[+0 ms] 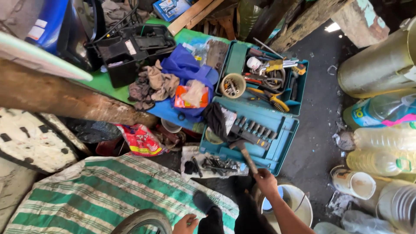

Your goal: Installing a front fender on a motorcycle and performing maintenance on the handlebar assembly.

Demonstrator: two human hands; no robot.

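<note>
Right hand (pixel 265 181) grips a hammer (pixel 245 152) by its handle, head resting on the open teal toolbox (pixel 277 151). Left hand (pixel 185 224), loosely curled and empty, rests beside a tyre (pixel 143 219). Judged stage: tool just picked; no striking visible.

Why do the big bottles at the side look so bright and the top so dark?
In the head view, light falls from the right, washing out the plastic bottles; the upper edge lies in shadow. The wide lens bends the edges. The right hand, gripping a hammer, looks fairly sharp, and the left hand is cut off at the bottom.
</note>
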